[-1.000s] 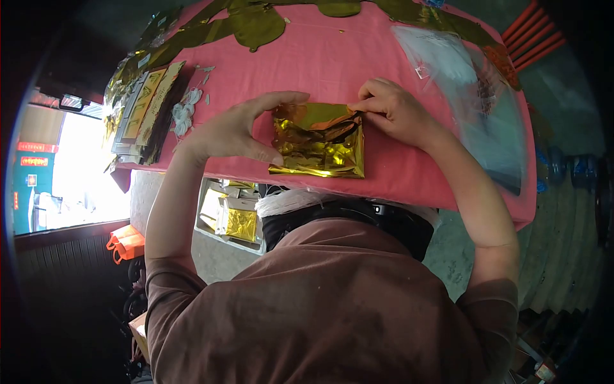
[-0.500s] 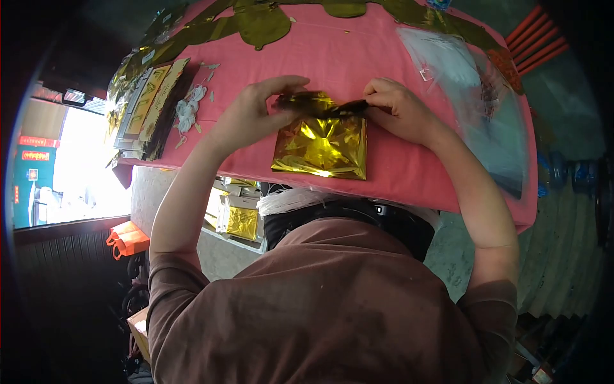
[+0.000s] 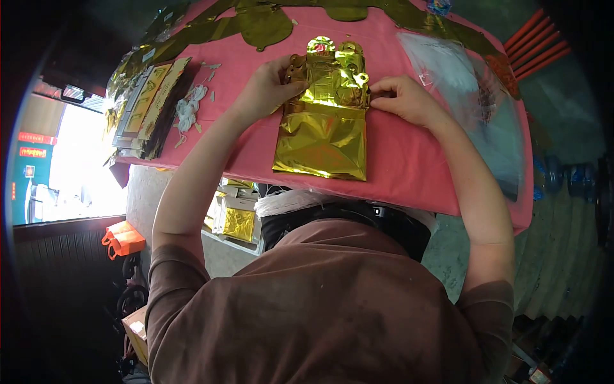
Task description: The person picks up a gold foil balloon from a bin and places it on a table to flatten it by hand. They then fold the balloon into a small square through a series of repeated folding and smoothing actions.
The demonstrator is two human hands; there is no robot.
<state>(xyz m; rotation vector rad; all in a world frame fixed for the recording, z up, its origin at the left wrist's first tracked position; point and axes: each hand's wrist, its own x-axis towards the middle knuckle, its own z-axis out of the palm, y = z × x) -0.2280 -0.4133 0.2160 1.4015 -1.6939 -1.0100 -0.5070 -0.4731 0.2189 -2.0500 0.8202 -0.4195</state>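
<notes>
A flat, folded gold foil balloon (image 3: pixel 320 144) lies in front of me on the pink tablecloth. Its lower part is a smooth, shiny rectangle. The upper part (image 3: pixel 336 80) is stretched away from me, creased, with rounded ends and small looped tabs. At its upper left edge, the thumb and fingers of my left hand (image 3: pixel 272 86) are closed on the foil. My right hand (image 3: pixel 406 101) pinches the opposite edge between thumb and forefinger, the other fingers curled.
To the left lie a stack of printed packets (image 3: pixel 148 105) and a bundle of white string (image 3: pixel 187 110). Clear plastic bags (image 3: pixel 457 83) cover the table's right side. More gold foil (image 3: pixel 263 27) runs along the far edge. Below the table sits a bin of gold packets (image 3: pixel 238 224).
The upper part of the foil, bunched between my hands before, now lies spread flat and away from me. Both hands stay at its sides, the left slightly higher.
</notes>
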